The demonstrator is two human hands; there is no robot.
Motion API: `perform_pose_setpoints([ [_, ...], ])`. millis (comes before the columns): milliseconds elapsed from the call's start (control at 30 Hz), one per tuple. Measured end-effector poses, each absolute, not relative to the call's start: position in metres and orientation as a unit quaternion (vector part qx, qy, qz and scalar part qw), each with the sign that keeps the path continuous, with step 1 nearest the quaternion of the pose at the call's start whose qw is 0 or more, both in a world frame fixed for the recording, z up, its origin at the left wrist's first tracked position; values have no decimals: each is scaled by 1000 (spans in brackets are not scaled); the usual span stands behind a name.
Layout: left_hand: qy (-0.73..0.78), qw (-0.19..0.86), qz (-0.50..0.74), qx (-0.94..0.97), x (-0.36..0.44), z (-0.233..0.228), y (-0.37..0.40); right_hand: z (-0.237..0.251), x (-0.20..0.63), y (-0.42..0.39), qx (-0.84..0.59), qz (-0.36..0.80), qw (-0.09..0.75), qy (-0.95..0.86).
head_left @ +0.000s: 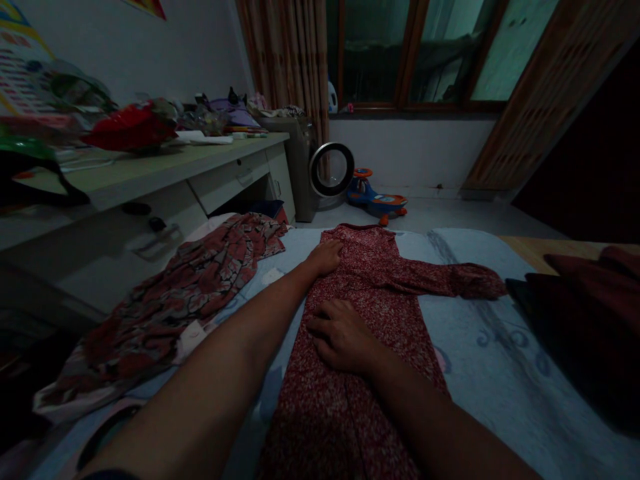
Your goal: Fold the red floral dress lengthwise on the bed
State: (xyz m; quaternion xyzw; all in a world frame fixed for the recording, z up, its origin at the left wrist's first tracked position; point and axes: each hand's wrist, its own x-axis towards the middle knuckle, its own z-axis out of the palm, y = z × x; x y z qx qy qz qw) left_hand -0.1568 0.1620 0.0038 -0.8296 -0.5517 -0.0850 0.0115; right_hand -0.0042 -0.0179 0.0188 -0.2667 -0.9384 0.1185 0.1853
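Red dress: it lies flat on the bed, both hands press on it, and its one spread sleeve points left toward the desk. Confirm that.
Not quite. The head view shows the red dress flat on the bed under both hands, but its sleeve points right, away from the desk.

Lighting: dim throughout, colours muted. Source: weak daylight entered through the window [425, 53]; wall and floor below the window were the brightest parts. Shadows: right of the window the corner fell to near black; the lower left edge was equally dark. Glare: none. Focus: soft overall, grainy in dark areas. Distortion: wide-angle bending, the worktop [150, 170] left of the window stretched and smeared toward the edge.
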Motion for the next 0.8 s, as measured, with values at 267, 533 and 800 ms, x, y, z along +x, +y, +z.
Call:
perform_pose_setpoints([
  [267,-551,27,-111,-826,-159,-2,162,17,-4,-17,-264,127,190,-937],
  [533,-651,68,-165,-738,-159,0,151,16,-5,-18,-270,121,187,-937],
  [800,-664,1,-94,-742,-164,-5,163,15,-4,-17,-264,118,193,-938],
])
